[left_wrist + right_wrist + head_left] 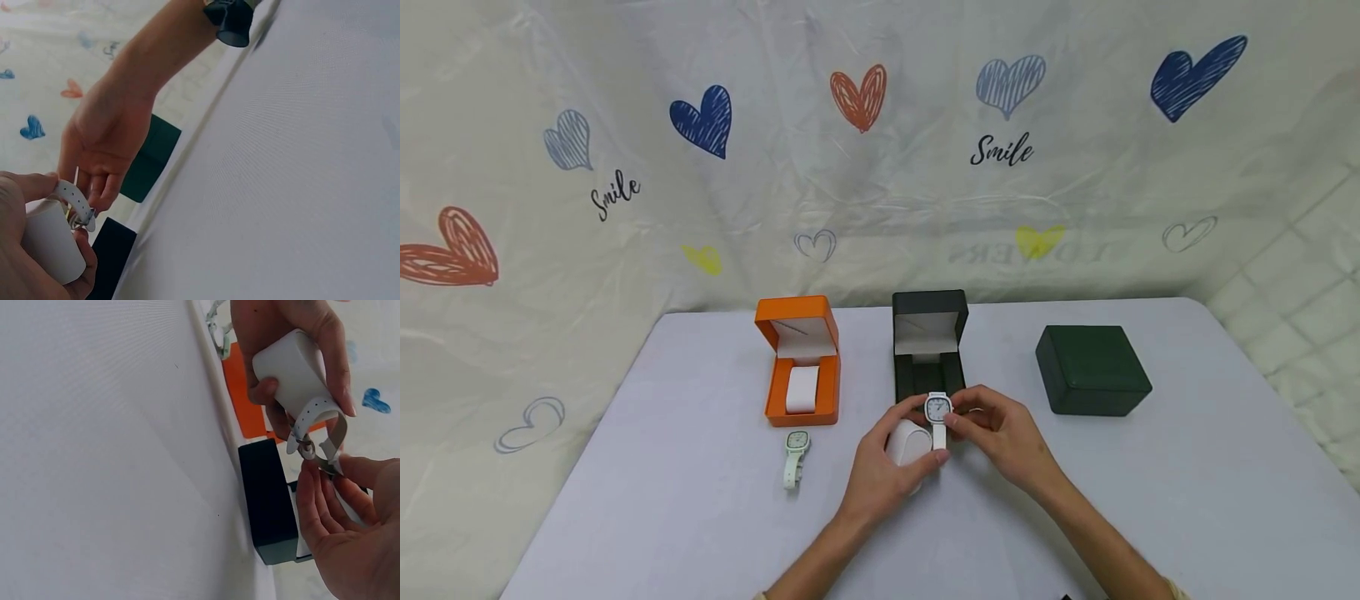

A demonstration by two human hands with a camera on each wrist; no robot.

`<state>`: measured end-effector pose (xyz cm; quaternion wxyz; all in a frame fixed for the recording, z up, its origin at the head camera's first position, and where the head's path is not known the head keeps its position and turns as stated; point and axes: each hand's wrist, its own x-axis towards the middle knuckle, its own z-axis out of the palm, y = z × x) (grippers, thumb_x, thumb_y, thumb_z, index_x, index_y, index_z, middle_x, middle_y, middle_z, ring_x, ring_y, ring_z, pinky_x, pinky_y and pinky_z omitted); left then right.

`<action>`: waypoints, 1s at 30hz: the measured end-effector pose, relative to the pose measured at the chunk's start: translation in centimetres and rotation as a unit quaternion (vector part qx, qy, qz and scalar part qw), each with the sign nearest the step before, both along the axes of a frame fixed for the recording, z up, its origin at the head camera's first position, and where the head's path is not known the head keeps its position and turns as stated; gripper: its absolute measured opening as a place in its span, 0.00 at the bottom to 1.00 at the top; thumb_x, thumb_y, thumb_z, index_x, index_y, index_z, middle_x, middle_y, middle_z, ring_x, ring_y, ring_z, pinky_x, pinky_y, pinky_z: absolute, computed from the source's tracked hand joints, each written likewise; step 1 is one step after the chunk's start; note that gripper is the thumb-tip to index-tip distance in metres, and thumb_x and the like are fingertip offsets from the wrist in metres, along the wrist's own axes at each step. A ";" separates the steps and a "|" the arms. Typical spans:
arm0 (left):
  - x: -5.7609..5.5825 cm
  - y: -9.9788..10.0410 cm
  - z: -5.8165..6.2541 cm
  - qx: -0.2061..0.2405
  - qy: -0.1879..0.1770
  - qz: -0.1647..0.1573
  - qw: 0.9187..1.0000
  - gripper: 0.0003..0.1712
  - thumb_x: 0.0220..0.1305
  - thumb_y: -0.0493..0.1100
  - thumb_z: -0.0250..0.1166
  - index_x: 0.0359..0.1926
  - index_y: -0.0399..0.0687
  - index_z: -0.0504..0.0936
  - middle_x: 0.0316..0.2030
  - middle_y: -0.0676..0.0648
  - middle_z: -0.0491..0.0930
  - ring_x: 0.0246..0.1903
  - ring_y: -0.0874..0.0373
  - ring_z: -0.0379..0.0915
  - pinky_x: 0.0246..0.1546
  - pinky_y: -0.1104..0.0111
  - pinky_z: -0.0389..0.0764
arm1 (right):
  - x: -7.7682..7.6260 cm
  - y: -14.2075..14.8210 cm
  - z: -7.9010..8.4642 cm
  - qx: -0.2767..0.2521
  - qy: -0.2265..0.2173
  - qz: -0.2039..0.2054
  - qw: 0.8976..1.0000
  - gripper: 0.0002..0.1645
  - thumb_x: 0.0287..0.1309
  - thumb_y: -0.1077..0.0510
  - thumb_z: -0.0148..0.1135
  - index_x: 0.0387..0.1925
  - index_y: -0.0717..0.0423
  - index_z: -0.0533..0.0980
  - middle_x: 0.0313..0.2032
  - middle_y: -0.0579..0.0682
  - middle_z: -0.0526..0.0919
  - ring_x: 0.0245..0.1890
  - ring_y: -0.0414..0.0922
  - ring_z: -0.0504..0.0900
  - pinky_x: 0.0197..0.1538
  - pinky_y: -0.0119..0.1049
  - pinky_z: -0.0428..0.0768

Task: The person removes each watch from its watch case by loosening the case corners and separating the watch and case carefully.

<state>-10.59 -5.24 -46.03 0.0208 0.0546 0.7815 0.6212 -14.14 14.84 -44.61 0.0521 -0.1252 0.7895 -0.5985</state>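
My left hand (880, 473) grips a white watch cushion (906, 443), its fingers wrapped round the sides. Just to the right of the cushion is a white wristwatch (937, 410) with a squarish case, pinched at the case by the thumb and fingers of my right hand (1015, 442). The left thumb tip reaches the watch strap. In the right wrist view the strap (314, 412) forms a buckled loop beside the end of the cushion. Right behind both hands stands an open black watch box (929, 308), its inner slot bare.
An open orange watch box (830, 400) with a white cushion (802, 389) inside stands at the left. In front of it lies a pale green wristwatch (795, 457). At the right sits a closed dark green box (1093, 369). A printed curtain (910, 183) hangs behind the white table (700, 517).
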 end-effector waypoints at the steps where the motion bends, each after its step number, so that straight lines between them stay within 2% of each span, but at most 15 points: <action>1: 0.0 0.0 0.0 0.000 0.000 -0.001 1.000 0.36 0.60 0.49 0.77 0.68 0.74 0.76 0.54 0.51 0.82 0.49 0.55 0.73 0.42 0.65 0.76 | 0.1 0.0 0.0 0.002 -0.001 0.000 1.000 0.15 0.65 0.55 0.71 0.50 0.56 0.81 0.45 0.57 0.86 0.37 0.45 0.91 0.46 0.31 0.88; 9: 0.4 -0.2 -0.4 -0.008 -0.015 -0.015 1.000 0.38 0.59 0.52 0.77 0.69 0.75 0.74 0.56 0.54 0.82 0.50 0.55 0.73 0.45 0.63 0.73 | 0.4 0.0 -0.1 0.004 -0.014 0.003 1.000 0.15 0.65 0.56 0.71 0.50 0.58 0.81 0.44 0.58 0.87 0.37 0.43 0.91 0.45 0.31 0.88; 16: 0.7 -0.3 -0.8 -0.013 -0.020 -0.019 1.000 0.39 0.58 0.53 0.77 0.70 0.74 0.74 0.55 0.54 0.82 0.49 0.56 0.73 0.44 0.64 0.73 | 0.7 0.1 -0.3 0.012 -0.025 0.005 1.000 0.16 0.65 0.56 0.71 0.50 0.58 0.81 0.44 0.58 0.87 0.37 0.43 0.91 0.44 0.32 0.88; 24: 1.1 -0.2 -0.7 -0.016 -0.027 -0.018 0.999 0.38 0.59 0.51 0.77 0.70 0.72 0.74 0.53 0.54 0.82 0.49 0.57 0.73 0.45 0.63 0.72 | 0.8 0.0 -0.4 0.018 -0.029 0.015 0.999 0.16 0.65 0.56 0.72 0.49 0.60 0.80 0.42 0.58 0.87 0.37 0.46 0.92 0.43 0.33 0.89; 30: 1.5 -0.4 -0.7 -0.019 -0.026 -0.021 0.999 0.38 0.57 0.52 0.78 0.69 0.69 0.75 0.51 0.52 0.84 0.48 0.58 0.74 0.44 0.65 0.72 | 0.9 0.0 -0.5 0.031 -0.050 0.023 0.998 0.16 0.65 0.57 0.72 0.48 0.61 0.80 0.40 0.58 0.87 0.36 0.45 0.91 0.41 0.32 0.87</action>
